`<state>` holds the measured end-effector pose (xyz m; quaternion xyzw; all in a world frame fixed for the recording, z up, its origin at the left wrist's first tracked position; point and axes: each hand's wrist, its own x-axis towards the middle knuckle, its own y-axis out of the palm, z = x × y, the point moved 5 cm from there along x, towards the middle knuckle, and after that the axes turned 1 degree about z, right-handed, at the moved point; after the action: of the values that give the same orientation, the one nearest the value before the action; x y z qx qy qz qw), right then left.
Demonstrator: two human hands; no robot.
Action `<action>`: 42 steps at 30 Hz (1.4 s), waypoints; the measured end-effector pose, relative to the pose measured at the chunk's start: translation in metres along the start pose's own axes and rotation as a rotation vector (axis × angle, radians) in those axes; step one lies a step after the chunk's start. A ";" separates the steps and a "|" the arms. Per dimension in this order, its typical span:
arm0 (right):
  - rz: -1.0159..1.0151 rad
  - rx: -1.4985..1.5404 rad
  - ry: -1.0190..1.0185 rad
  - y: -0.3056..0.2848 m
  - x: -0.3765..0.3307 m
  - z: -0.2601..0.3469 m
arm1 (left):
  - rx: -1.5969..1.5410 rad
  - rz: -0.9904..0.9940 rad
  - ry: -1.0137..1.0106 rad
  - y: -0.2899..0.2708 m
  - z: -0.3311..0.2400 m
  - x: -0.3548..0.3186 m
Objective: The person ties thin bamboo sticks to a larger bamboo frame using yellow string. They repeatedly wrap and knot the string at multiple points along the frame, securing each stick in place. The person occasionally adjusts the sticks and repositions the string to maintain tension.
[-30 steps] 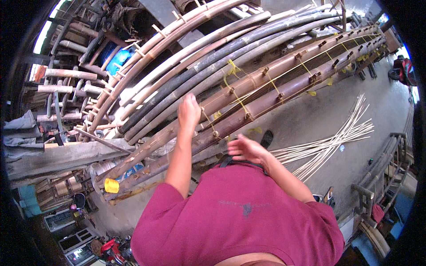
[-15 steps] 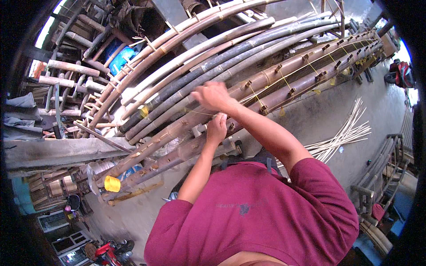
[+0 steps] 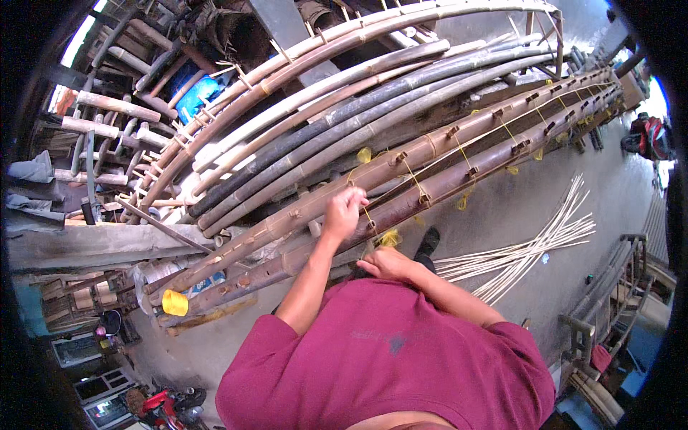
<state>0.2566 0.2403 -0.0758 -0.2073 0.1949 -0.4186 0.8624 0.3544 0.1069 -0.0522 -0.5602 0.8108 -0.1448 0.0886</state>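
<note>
Two long brown bamboo poles (image 3: 437, 154) lie side by side, pegged and lashed with yellow string (image 3: 412, 175). My left hand (image 3: 344, 211) is closed on the string at the upper pole, fingers pinched against the bamboo. Lower and nearer my body, my right hand (image 3: 387, 264) sits by the lower pole, closed on a loose tuft of yellow string (image 3: 390, 237). String runs between the two hands. My maroon shirt (image 3: 387, 358) fills the bottom of the view.
Behind the lashed poles is a stack of thicker grey and pale bamboo poles (image 3: 337, 107). A yellow cap (image 3: 174, 302) marks a pole end at left. Thin pale cane strips (image 3: 530, 244) lie spread on the concrete floor at right. A metal rack (image 3: 609, 287) stands far right.
My right hand, which reached up over the poles half a second ago, has come back down near my body. My left hand stays at the upper pole.
</note>
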 end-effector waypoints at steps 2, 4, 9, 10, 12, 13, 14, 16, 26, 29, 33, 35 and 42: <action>0.038 0.045 0.010 -0.006 -0.001 0.008 | 0.069 -0.062 -0.005 -0.020 -0.055 0.040; 0.044 -0.011 -0.044 -0.007 -0.011 0.005 | 0.134 -0.223 0.088 -0.034 -0.067 0.076; 0.115 0.077 0.042 -0.031 -0.011 0.011 | 0.750 -0.133 -0.178 -0.032 0.064 0.126; 0.134 0.128 0.116 -0.033 -0.014 0.006 | 0.695 -0.109 -0.224 -0.027 0.050 0.127; 0.137 0.195 0.182 -0.038 -0.012 0.001 | 0.587 -0.006 -0.334 -0.030 0.060 0.122; 0.107 0.230 0.185 -0.037 -0.014 -0.004 | 0.548 -0.023 -0.269 -0.032 0.060 0.117; 0.130 0.177 0.173 -0.036 -0.011 -0.006 | 0.505 -0.115 -0.109 -0.047 0.050 0.098; 0.168 0.032 0.115 -0.040 -0.001 0.004 | 0.251 -0.225 -0.116 -0.081 0.006 0.044; 0.753 -0.820 -0.290 -0.028 0.077 0.099 | -0.074 -0.670 -0.375 -0.122 -0.009 -0.212; 0.803 -0.509 -0.324 -0.010 0.093 0.167 | -0.174 -0.807 -0.468 -0.106 -0.019 -0.252; 0.922 0.019 -0.483 0.036 0.102 0.194 | -0.662 -0.813 -0.270 -0.084 -0.032 -0.249; 0.965 0.099 -0.545 0.052 0.103 0.201 | -1.067 -0.807 -0.175 -0.076 -0.045 -0.242; 1.194 1.116 0.137 0.073 0.127 0.197 | -0.479 -1.019 -0.242 -0.054 -0.003 -0.193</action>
<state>0.4767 0.2180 0.0303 0.4171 0.0875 0.0640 0.9024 0.4699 0.2700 -0.0352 -0.8971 0.4328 0.0837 -0.0297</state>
